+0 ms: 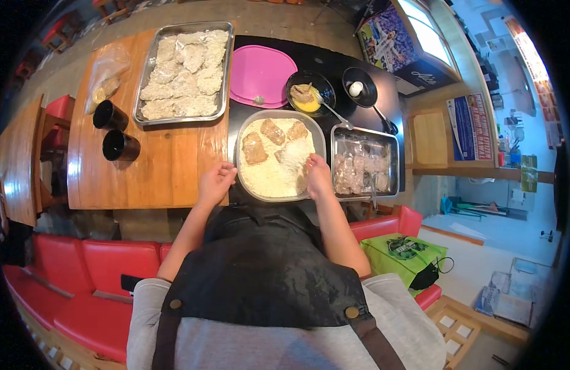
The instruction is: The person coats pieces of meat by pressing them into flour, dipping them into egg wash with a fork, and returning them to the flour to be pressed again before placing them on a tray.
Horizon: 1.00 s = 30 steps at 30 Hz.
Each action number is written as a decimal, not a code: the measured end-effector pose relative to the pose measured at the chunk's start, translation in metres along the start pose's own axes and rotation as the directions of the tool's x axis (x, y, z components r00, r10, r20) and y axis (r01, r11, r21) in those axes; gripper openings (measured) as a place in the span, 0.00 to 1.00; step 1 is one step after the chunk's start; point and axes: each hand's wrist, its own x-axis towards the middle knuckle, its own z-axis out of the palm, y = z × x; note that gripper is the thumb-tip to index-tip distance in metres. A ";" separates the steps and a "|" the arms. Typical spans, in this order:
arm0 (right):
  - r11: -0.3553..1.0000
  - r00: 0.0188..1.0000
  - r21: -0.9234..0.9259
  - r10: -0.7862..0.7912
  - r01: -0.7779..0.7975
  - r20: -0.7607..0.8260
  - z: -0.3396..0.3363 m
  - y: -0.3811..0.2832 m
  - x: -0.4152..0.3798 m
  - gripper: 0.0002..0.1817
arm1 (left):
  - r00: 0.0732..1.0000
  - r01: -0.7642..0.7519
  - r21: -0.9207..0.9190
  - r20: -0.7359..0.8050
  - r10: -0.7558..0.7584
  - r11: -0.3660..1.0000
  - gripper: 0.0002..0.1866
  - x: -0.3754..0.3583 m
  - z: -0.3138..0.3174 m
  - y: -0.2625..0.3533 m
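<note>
A light plastic tub (241, 179) of pale breadcrumbs (266, 179) stands in front of me, with several coated meat pieces (255, 149) lying on the crumbs. My right hand (319, 177) is at the tub's right side, its fingers curled in over the rim. Beside its fingertips a whitish blur of crumbs (293, 153) covers one piece; what the fingers hold cannot be made out. Outside the left rim is my left hand (218, 180), fingers loosely bent and apart, with nothing in them.
A metal tray of breaded pieces (185, 74) stands back left, near two black cups (121, 146) and a plastic bag (109, 71). Behind the tub are a pink lid (262, 74), a bowl of beaten egg (306, 102) and a black pan (359, 88). Right: a tray of raw meat (362, 169).
</note>
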 end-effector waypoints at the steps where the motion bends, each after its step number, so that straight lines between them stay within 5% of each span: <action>1: 1.000 1.000 -0.001 -0.002 0.002 -0.002 -0.004 0.001 0.000 0.21 | 1.000 -0.001 -0.001 0.002 0.001 1.000 0.11 0.001 0.001 0.001; 3: 0.829 0.998 -0.556 0.068 -0.059 -0.005 -0.008 -0.005 -0.009 0.21 | 0.996 0.012 0.060 0.085 -0.017 0.998 0.12 0.004 0.003 0.007; 5: 0.823 0.997 -0.563 0.074 -0.071 -0.017 -0.008 0.012 0.002 0.20 | 0.993 0.043 0.124 0.105 -0.056 0.991 0.12 0.005 0.006 0.016; 7: 0.562 0.920 -0.809 0.385 -0.172 0.072 -0.009 0.013 0.015 0.19 | 0.987 0.083 0.189 0.122 -0.107 0.979 0.12 0.002 0.008 0.016; 9: 0.541 0.936 -0.838 0.326 -0.072 0.131 -0.009 0.010 0.006 0.18 | 0.952 0.262 -0.061 0.180 -0.248 0.963 0.12 0.002 0.010 0.012; 10: 0.423 0.976 -0.886 0.021 0.187 0.216 -0.004 -0.005 -0.015 0.16 | 0.953 0.265 -0.068 0.168 -0.251 0.962 0.12 0.001 0.013 0.010; 11: 0.230 0.905 -0.889 -0.267 0.395 0.333 0.001 -0.018 -0.031 0.15 | 0.946 0.297 -0.117 0.167 -0.276 0.948 0.12 -0.003 0.017 0.008; 12: 0.220 0.858 -0.839 -0.264 0.498 0.441 0.005 -0.025 -0.034 0.14 | 0.938 0.329 -0.162 0.171 -0.302 0.930 0.13 -0.007 0.019 0.007; 15: 0.364 0.839 -0.768 -0.080 0.527 0.538 0.023 -0.013 -0.038 0.15 | 0.954 0.285 -0.159 0.142 -0.264 0.945 0.13 -0.010 0.024 0.007; 20: 0.521 0.943 -0.829 0.126 0.202 0.309 0.037 0.015 -0.040 0.19 | 0.952 0.291 -0.170 0.150 -0.267 0.941 0.12 -0.010 0.023 0.006; 24: 0.691 0.973 -0.720 0.114 0.066 0.199 0.049 0.048 -0.029 0.14 | 0.941 0.324 -0.196 0.172 -0.292 0.926 0.12 -0.008 0.025 0.002; 26: 0.734 0.907 -0.636 0.403 -0.240 0.123 0.064 0.017 -0.041 0.10 | 0.939 0.327 -0.193 0.179 -0.295 0.925 0.12 -0.008 0.024 0.002; 27: 0.736 0.907 -0.634 0.401 -0.237 0.126 0.062 0.027 -0.035 0.10 | 0.936 0.335 -0.187 0.183 -0.302 0.924 0.12 -0.008 0.023 0.003; 29: 0.879 0.853 -0.173 0.474 -0.444 0.219 0.057 0.057 -0.018 0.07 | 0.939 0.332 -0.212 0.161 -0.303 0.919 0.13 -0.011 0.024 0.008; 30: 0.880 0.853 -0.172 0.472 -0.443 0.221 0.059 0.053 -0.018 0.07 | 0.941 0.334 -0.242 0.144 -0.307 0.911 0.13 -0.013 0.025 0.009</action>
